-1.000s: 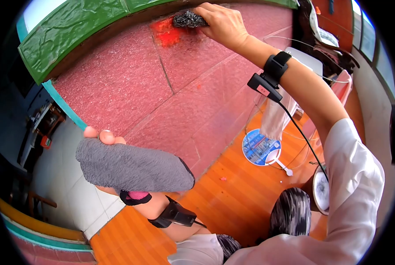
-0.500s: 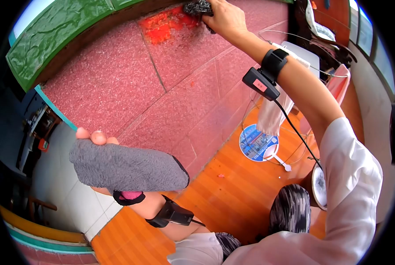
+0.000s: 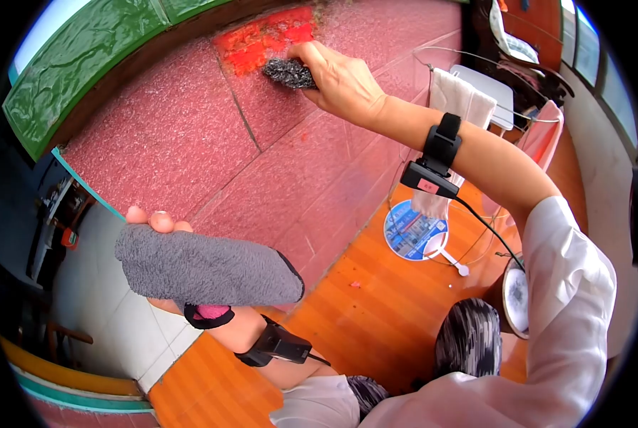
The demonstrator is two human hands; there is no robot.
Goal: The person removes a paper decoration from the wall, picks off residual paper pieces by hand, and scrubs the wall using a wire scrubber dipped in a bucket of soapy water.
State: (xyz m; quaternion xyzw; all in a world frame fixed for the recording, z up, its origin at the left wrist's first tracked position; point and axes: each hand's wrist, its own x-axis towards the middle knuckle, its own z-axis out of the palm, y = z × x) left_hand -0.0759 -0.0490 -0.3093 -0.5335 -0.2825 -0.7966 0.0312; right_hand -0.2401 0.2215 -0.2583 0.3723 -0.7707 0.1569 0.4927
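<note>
My right hand (image 3: 349, 87) is closed around a dark grey steel wool scrubber (image 3: 288, 73). It presses the scrubber to the pink wall (image 3: 183, 135), just below a bright orange-red patch (image 3: 265, 41). Lower on the left, my left hand (image 3: 160, 222) holds a folded grey cloth (image 3: 208, 267). Its fingertips curl over the cloth's far edge, while the cloth covers most of the palm. A black band with a small device is strapped on each wrist.
Green moulded trim (image 3: 83, 68) runs along the wall's top. To the right, a wire rack carries a white towel (image 3: 462, 96) and a pink cloth (image 3: 544, 135). A blue round fan (image 3: 413, 232) lies on the orange wood floor (image 3: 362, 314). A bucket (image 3: 515, 299) stands beside my knee.
My right hand has moved down and left along the wall with the steel wool scrubber, showing more of the orange-red patch. My left hand and the grey cloth stay almost in place.
</note>
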